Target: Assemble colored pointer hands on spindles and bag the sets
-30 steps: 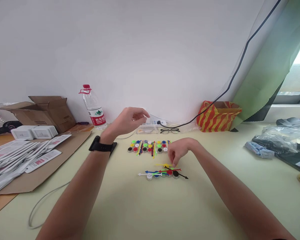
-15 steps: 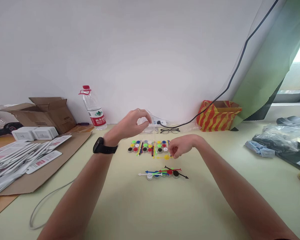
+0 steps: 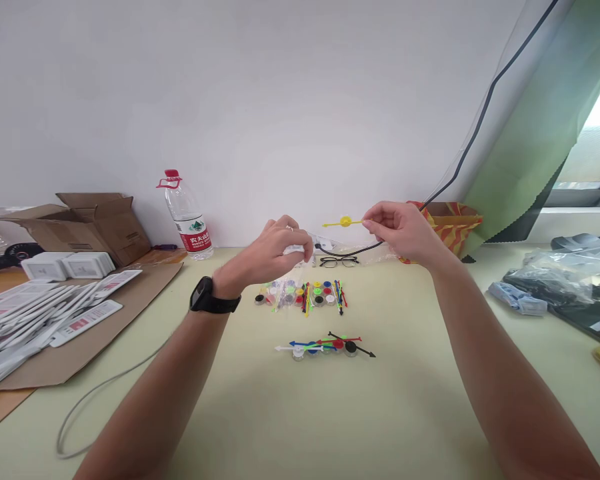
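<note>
My right hand pinches one end of a yellow arrow spinner, raised in front of the wall with its tip to the left. My left hand, its fingers curled, holds a clear plastic bag that hangs over part of the laid-out pieces. Under and beside the bag are rows of coloured round discs and bundles of thin coloured arrows. Nearer to me lies a group of arrow spinners, among them a white one and a black one.
Eyeglasses and a black cable lie by the wall. A water bottle, an open cardboard box and packed white items stand at left. Right are a striped bag and plastic-wrapped things.
My right hand has lifted the yellow arrow spinner off the table, up and to the right. My left hand has lowered slightly, bringing the plastic bag over the discs.
</note>
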Motion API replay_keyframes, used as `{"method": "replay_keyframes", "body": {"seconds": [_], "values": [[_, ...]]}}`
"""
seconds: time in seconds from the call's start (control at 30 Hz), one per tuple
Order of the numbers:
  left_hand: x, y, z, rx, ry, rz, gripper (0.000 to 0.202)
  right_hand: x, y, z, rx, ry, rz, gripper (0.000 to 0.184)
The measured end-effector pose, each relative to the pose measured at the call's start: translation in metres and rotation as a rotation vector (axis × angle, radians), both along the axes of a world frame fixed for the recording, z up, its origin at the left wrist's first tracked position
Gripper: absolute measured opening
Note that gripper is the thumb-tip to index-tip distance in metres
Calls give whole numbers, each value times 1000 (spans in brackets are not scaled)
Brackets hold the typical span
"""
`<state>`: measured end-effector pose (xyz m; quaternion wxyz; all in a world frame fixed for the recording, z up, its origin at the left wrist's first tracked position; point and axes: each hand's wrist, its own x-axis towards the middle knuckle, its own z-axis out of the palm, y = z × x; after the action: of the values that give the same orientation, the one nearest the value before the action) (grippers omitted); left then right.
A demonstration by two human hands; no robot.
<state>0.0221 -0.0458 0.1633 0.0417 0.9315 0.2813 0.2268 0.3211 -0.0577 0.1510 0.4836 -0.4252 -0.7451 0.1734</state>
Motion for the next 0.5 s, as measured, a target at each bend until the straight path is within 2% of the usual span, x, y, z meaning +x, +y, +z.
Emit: {"method": "replay_keyframes", "body": {"seconds": [0.1,0.2,0.5], "values": [[5,0,-4,-24,45,-31,25,-10,1,-2,122,106,18,29],[9,-4,-7,-72,63,-74,25,-21,1,-3,175,101,53,24],[14,-7,-9,-88,84,-99,26,-27,-9,-2,96,-95,176,14]]}}
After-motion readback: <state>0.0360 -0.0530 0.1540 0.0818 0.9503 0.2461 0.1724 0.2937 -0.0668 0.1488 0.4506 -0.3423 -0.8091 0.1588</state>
